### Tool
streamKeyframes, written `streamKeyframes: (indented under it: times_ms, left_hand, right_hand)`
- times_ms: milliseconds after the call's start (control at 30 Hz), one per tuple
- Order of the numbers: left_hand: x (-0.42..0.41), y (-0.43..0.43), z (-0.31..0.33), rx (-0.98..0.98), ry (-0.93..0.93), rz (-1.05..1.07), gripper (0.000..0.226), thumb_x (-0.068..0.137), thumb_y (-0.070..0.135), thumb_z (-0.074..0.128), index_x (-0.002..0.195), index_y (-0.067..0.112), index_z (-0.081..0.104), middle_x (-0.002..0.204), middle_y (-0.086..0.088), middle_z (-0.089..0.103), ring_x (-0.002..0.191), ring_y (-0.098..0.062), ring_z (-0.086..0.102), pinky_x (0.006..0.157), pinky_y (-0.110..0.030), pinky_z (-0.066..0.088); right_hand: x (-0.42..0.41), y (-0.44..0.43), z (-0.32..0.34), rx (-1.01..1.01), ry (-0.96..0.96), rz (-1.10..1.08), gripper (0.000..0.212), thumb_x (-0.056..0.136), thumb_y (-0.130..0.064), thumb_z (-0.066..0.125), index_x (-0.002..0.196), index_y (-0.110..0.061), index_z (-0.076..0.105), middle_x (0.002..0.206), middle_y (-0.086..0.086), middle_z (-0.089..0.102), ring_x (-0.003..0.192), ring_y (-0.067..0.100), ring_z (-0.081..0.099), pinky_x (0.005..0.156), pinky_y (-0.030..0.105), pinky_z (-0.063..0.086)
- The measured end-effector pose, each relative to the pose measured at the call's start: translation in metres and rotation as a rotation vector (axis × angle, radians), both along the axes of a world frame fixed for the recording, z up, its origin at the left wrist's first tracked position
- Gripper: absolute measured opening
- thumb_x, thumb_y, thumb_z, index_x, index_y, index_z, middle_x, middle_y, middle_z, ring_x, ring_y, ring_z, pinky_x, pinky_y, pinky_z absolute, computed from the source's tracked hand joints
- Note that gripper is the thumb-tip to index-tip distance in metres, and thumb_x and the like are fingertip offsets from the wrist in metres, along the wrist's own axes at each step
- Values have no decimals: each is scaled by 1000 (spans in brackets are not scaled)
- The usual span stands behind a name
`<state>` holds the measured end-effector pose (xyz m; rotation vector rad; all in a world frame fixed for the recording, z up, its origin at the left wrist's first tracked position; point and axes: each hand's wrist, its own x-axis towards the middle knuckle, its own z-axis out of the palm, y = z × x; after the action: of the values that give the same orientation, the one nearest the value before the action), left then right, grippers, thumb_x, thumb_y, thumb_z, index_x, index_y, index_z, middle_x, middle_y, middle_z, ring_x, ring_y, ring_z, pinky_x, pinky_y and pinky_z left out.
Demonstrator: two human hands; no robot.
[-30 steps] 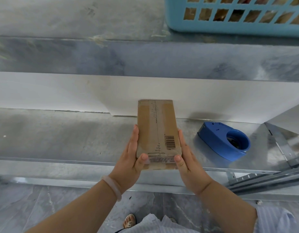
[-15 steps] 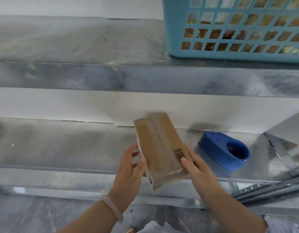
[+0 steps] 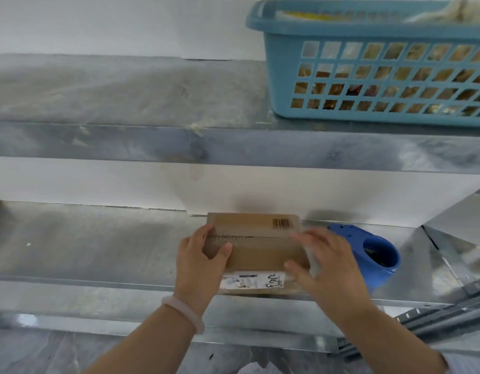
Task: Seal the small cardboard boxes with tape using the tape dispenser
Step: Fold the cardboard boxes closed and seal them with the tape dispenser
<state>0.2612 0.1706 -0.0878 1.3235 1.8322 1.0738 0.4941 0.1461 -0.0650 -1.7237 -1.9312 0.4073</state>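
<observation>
The small cardboard box point(image 3: 260, 249) lies lengthwise, left to right, at the very front edge of the lower metal shelf point(image 3: 98, 247). Its seam faces up and a white shipping label point(image 3: 252, 281) faces the person. The left hand point(image 3: 198, 265) grips the box's left end, thumb pressed on top and fingers curled round the far side. The right hand point(image 3: 328, 265) is over the right end with fingers spread, but it is motion-blurred, so I cannot tell whether it grips the box or only touches it.

The blue tape dispenser point(image 3: 373, 252) sits on the same shelf just beside the box's right end, with nothing holding it.

The main risk is the box's position. When the right hand leaves for the dispenser, only the left hand steadies the box, and a pull of tape toward the person could drag it off the shelf lip. A one-ended hold may also let the box pivot, so the tape lands crooked or off the seam.
</observation>
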Motion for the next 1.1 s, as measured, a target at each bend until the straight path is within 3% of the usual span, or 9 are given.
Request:
streamKeyframes:
  times_ms: [133,300,400,500,600,733,867,967,1100]
  left_hand:
    - [5,-7,-6,5,-40,-17,61,79,37,75,131,39,43,117,0,44,93,-16,56,82,-34,54]
    - [-21,5,-6,-65,-255,-203,67,88,25,68,144,36,33,136,12,41,121,-7,47,98,-28,43]
    - [-27,3,-7,-59,-271,-287,46,84,15,73,120,38,56,113,10,65,109,-8,61,95,-26,50]
    - [-18,-8,-10,-26,-189,-276,46,77,19,79,111,40,57,99,7,67,90,-5,64,85,-27,55]
    - [-1,-25,-17,32,-107,-248,53,74,30,80,119,41,54,97,7,60,84,-5,60,74,-24,55]
    - [13,-37,-24,122,57,-246,70,72,53,72,134,45,41,108,18,46,80,-4,57,70,-24,56]
    - [23,-35,-26,148,101,-366,64,75,56,62,134,48,38,128,16,37,86,-8,53,76,-19,54]
    - [26,-28,-28,137,29,-384,60,75,56,59,131,53,39,136,16,37,97,-9,46,85,-30,56]
    - [27,-22,-29,145,1,-393,56,78,49,59,131,52,40,134,19,39,96,-8,48,81,-12,47]
  right_hand:
    - [-4,1,-16,72,-314,176,50,81,-57,52,130,-49,51,130,-20,50,121,11,43,105,42,34]
    - [22,13,-28,159,-147,228,31,92,-39,52,119,-49,62,133,-21,55,125,10,48,106,44,41]
    - [31,13,-28,145,-51,114,29,88,-33,61,114,-46,67,137,-11,54,127,15,47,104,46,45]
    - [22,6,-25,146,-53,-10,39,87,-51,47,120,-41,66,144,-8,41,126,18,40,102,45,46]
    - [7,-8,-26,-11,51,11,74,76,-77,38,139,-40,46,146,-20,21,123,1,34,95,38,53]
    - [6,-16,-35,-138,134,196,97,65,-88,49,147,-47,18,152,-32,-5,141,-10,9,114,27,30]
    - [18,-4,-35,-250,217,222,73,77,-66,55,143,-55,24,154,-37,-2,139,-18,3,118,31,27]
    - [23,6,-32,-301,238,257,68,82,-60,53,141,-58,19,153,-37,-4,138,-19,2,118,19,16]
    - [28,11,-32,-380,319,295,67,93,-48,52,147,-53,13,149,-44,-11,134,-25,-1,101,-1,19]
